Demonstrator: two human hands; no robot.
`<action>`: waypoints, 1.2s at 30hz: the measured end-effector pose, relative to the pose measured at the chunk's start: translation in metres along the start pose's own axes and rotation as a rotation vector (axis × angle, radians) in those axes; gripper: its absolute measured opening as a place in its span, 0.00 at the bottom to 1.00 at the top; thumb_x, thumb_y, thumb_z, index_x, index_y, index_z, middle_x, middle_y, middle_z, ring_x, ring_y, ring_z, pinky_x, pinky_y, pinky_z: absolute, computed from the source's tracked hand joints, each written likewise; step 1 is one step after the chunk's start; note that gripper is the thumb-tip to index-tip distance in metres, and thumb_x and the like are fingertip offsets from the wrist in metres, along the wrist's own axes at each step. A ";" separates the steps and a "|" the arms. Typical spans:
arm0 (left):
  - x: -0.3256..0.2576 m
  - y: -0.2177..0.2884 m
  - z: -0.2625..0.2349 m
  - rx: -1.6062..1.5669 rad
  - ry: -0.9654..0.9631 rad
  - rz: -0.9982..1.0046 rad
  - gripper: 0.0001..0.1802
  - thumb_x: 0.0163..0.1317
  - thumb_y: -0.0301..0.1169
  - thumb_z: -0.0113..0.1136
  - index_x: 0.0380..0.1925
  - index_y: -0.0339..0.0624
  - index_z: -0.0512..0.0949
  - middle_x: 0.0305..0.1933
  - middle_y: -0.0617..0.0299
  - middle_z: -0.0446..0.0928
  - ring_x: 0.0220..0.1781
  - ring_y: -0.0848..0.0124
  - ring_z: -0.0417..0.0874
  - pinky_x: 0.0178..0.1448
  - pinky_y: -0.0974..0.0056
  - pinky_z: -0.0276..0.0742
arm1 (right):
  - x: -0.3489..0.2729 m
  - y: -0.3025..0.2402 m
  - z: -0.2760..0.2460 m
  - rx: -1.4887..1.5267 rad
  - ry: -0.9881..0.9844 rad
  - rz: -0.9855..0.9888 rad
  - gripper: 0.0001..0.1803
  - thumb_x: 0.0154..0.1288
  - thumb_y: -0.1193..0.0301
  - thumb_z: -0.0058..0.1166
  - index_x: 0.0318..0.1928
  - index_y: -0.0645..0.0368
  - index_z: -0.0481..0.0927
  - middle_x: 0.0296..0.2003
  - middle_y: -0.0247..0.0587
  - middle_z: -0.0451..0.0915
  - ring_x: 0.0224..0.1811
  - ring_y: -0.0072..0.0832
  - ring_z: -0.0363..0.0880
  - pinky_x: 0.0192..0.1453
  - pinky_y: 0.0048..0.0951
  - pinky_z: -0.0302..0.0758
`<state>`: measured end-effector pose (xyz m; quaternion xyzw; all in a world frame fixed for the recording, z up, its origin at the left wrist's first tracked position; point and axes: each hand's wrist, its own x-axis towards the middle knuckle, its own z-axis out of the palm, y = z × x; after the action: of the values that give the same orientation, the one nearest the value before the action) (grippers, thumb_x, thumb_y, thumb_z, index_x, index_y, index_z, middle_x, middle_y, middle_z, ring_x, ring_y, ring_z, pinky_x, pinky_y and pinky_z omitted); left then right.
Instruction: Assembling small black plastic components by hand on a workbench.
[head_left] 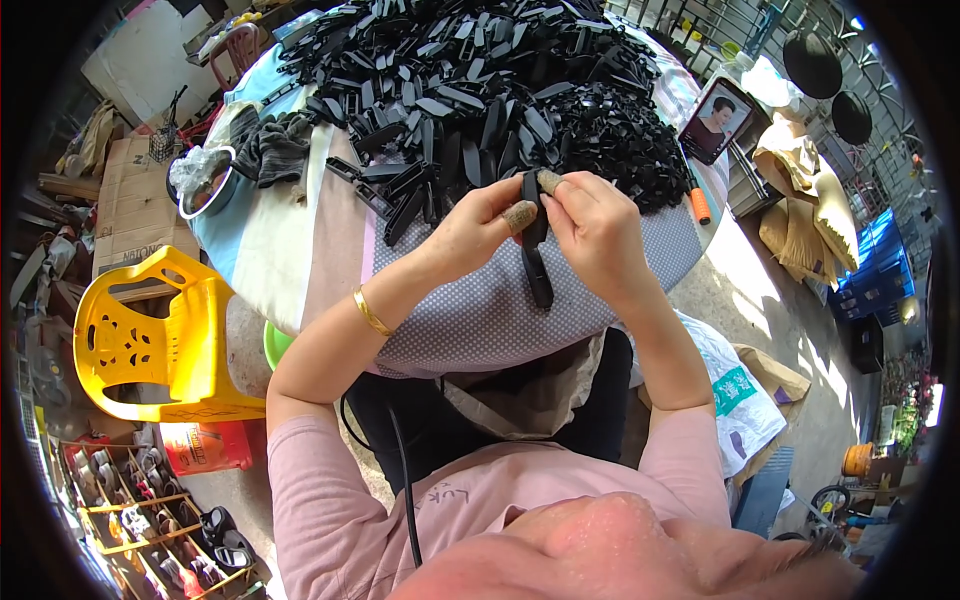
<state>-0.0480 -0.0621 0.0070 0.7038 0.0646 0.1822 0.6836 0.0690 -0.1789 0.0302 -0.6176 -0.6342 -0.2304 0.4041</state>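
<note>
Over the near edge of the round table, both my hands work on a long black plastic part (535,240) that hangs down between them. My left hand (475,232) is closed on its upper left side, its thumb wrapped in tan tape. My right hand (597,228) pinches at the top of the same part; tan tape also covers one of its fingertips. What sits exactly between the right fingertips is hidden. Just beyond my hands, a big heap of loose black plastic parts (470,90) covers the far table, with smaller black pieces (620,140) to the right.
The cloth-covered table (440,335) holds dark gloves (275,145) and a bowl (222,195) on the left. At the right stand a phone (717,120) showing a person and an orange-handled tool (700,205). A yellow chair (150,340) is left; a white sack (735,400) lies right.
</note>
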 end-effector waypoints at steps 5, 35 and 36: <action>-0.003 0.003 0.001 -0.019 0.007 -0.033 0.07 0.67 0.28 0.47 0.39 0.36 0.72 0.30 0.69 0.72 0.33 0.81 0.70 0.39 0.72 0.71 | 0.000 0.006 -0.007 0.164 -0.134 -0.040 0.06 0.53 0.77 0.55 0.30 0.68 0.76 0.30 0.47 0.76 0.30 0.41 0.77 0.33 0.33 0.74; -0.015 0.013 -0.026 0.962 -0.305 0.042 0.16 0.51 0.21 0.59 0.43 0.36 0.76 0.38 0.53 0.73 0.36 0.62 0.77 0.42 0.63 0.74 | -0.055 -0.044 -0.017 0.015 -0.263 0.059 0.18 0.44 0.64 0.65 0.34 0.60 0.78 0.30 0.37 0.74 0.33 0.33 0.72 0.34 0.30 0.73; -0.014 0.014 -0.026 0.939 -0.317 -0.008 0.15 0.51 0.24 0.59 0.42 0.37 0.76 0.39 0.52 0.73 0.38 0.60 0.76 0.44 0.61 0.73 | -0.058 -0.045 -0.011 0.023 -0.286 -0.001 0.18 0.43 0.64 0.65 0.33 0.60 0.78 0.30 0.36 0.74 0.33 0.33 0.72 0.33 0.29 0.73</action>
<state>-0.0723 -0.0436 0.0188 0.9546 0.0376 0.0213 0.2948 0.0224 -0.2286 -0.0007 -0.6392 -0.6883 -0.1327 0.3164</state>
